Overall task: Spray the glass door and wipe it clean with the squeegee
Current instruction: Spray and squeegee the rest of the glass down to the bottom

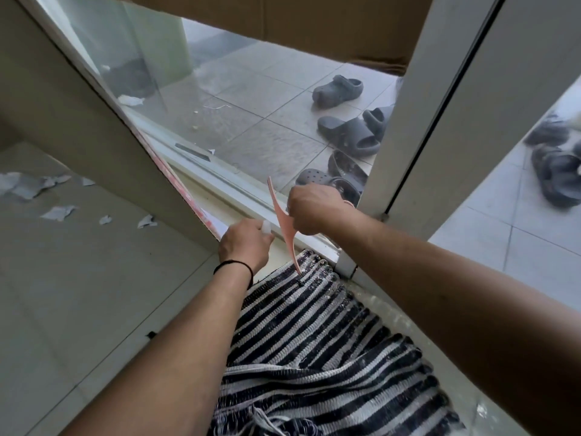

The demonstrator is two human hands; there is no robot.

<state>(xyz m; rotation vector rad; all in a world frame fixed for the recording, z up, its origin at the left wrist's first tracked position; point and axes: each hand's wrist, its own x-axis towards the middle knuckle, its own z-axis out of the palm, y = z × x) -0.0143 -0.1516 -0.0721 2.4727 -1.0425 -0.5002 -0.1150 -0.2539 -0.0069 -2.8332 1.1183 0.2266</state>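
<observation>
The squeegee [282,220] is held by the right hand [315,209] low against the glass door [239,99], with the left hand [243,243] just beside it on the left. A mat [314,341] is spread below them. Sandals [347,133] are seen behind the glass.

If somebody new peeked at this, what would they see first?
Probably the two bare hands low at the glass door: the right hand grips a pink squeegee, and the left hand holds something small and white. Next, the striped black-and-white rug below them and the grey sandals outside.
</observation>
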